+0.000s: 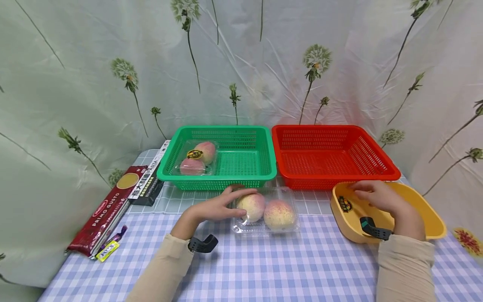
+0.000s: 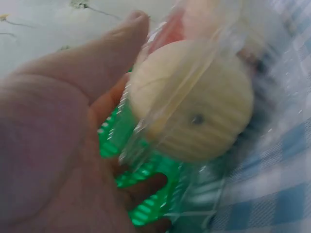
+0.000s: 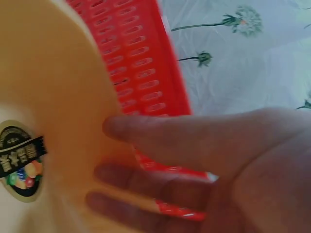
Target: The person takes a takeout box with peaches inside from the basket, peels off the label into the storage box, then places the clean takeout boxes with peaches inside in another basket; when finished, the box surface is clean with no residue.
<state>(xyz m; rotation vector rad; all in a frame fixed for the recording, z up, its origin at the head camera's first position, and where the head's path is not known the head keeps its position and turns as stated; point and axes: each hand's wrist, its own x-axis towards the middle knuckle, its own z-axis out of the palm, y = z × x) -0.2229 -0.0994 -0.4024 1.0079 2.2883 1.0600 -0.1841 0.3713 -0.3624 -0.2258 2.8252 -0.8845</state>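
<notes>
A clear plastic pack [image 1: 267, 212] with two peaches lies on the checked cloth in front of the green basket [image 1: 260, 167]. My left hand [image 1: 238, 204] grips its left end, fingers over the top and thumb at the near side. In the left wrist view, the left hand [image 2: 114, 109] clasps the pack [image 2: 194, 111] around a pale peach. My right hand [image 1: 361, 195] lies with straight fingers over the far left rim of a yellow bowl [image 1: 422, 218]. The right wrist view shows its fingers [image 3: 146, 133] flat against the yellow bowl [image 3: 58, 87].
A second peach pack [image 1: 196, 157] sits in the green basket's left half. Beside it stands a red basket [image 1: 377, 167] with nothing in it. Pasta packets [image 1: 113, 205] lie along the table's left edge. A round sticker [image 1: 344, 204] marks the bowl's inside.
</notes>
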